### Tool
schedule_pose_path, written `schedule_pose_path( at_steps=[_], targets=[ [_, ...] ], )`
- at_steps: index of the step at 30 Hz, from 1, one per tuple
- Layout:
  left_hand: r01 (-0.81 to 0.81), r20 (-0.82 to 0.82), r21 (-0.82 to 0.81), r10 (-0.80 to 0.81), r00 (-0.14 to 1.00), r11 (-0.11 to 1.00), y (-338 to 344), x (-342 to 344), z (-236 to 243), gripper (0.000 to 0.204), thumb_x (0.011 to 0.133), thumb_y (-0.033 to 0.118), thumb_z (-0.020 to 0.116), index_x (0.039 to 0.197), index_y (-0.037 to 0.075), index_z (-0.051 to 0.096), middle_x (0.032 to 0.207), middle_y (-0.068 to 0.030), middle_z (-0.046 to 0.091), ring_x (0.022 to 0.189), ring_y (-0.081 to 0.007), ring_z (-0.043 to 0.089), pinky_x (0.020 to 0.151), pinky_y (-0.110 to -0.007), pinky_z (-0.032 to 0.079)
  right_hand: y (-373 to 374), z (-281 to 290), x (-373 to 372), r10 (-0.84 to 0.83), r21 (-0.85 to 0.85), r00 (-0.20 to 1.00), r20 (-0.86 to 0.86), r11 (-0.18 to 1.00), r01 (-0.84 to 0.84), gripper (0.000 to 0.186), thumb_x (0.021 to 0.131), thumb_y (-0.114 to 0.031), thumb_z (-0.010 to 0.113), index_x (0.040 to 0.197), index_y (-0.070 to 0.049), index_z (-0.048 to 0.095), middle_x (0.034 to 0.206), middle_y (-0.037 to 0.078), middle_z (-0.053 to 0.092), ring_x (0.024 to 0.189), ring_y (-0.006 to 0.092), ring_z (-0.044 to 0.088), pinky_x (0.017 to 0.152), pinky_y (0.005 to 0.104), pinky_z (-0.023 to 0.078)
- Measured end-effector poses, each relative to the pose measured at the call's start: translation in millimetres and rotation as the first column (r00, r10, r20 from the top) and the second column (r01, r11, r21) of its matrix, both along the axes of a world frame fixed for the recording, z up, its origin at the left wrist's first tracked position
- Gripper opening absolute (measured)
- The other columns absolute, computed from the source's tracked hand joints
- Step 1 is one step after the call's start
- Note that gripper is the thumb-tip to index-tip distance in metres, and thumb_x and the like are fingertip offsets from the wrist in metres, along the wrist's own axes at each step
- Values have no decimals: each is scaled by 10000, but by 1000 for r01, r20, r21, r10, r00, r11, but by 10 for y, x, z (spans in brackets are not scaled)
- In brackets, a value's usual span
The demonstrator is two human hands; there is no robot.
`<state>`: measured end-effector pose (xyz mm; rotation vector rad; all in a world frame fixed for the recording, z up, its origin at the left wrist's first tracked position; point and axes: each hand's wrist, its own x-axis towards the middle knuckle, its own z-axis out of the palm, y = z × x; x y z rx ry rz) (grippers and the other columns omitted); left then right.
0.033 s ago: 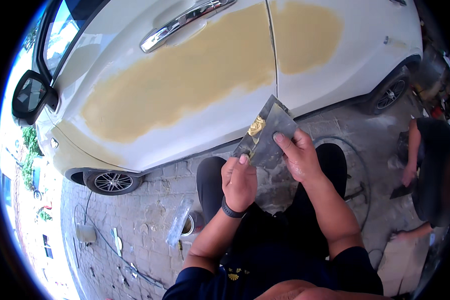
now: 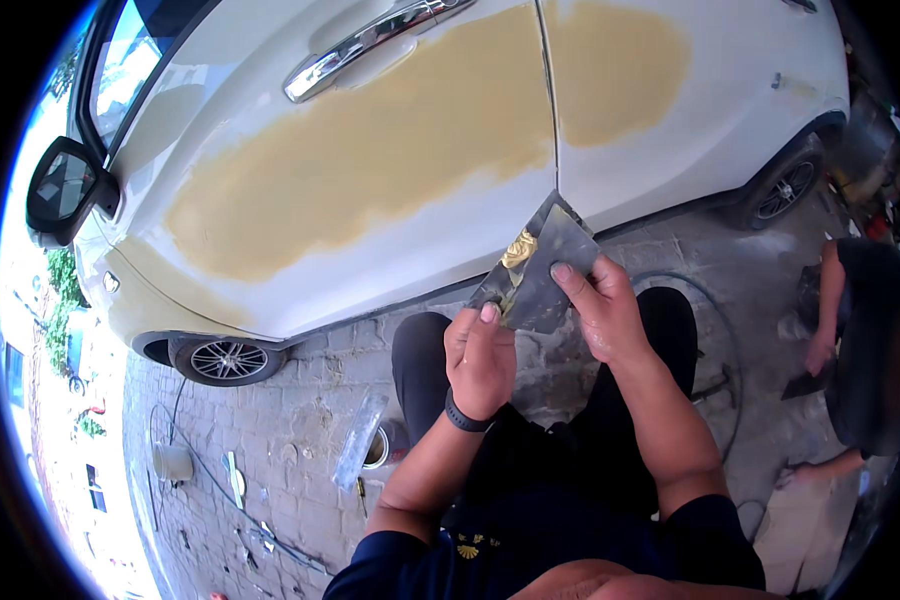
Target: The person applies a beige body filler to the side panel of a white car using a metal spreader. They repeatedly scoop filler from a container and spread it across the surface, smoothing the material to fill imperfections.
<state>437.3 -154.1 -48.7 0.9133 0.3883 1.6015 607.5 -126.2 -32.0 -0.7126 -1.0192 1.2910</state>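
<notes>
My left hand (image 2: 480, 362) grips a dark flat putty spreader (image 2: 544, 216) by its near end, thumb on top. A lump of yellowish body filler (image 2: 519, 249) sits on this spreader, with a smear nearer the thumb. My right hand (image 2: 610, 315) pinches a second grey spreader (image 2: 567, 246), its thumb pressed on the face; this blade overlaps the first one. Both are held over my knees, in front of the white car's door (image 2: 420, 235). A broad tan filler patch (image 2: 370, 160) covers much of that door, and a smaller patch (image 2: 620, 75) lies on the rear door.
An open can (image 2: 398, 440) stands left of my legs beside a clear plastic strip (image 2: 360, 445). Farther left are a pale bucket (image 2: 173, 463) and a hose (image 2: 260, 525) on the paving. At right, another person (image 2: 870, 340) holds a dark flat blade (image 2: 805, 384).
</notes>
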Motion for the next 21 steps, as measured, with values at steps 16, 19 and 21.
schedule_pose_path(
  at_steps=[16,19,21],
  targets=[
    [56,-889,374,340,307,926,15,-140,442,214,1023,35,588,1204,-64,642,729,-236,590,632,-449,573,600,-436,469,-13,-141,133,-104,18,992,-70,994,106,268,1020,-72,707,1275,3,677,1125,21,739,1021,81,654,922,268,529],
    [178,-943,269,221,248,946,-21,-236,304,158,1015,36,588,1139,-52,630,798,-287,610,737,-525,583,622,-501,473,-21,-12,118,-71,74,997,-13,995,72,230,1027,-64,693,1243,12,683,1112,25,740,1009,70,645,905,259,527],
    [176,-955,192,142,259,965,-73,-306,304,125,1045,79,579,1025,-41,606,759,-252,577,683,-454,566,624,-458,458,-25,195,210,-183,266,983,-6,947,178,190,1037,-58,673,1209,21,685,1092,23,738,990,57,628,874,255,520]
  ],
)
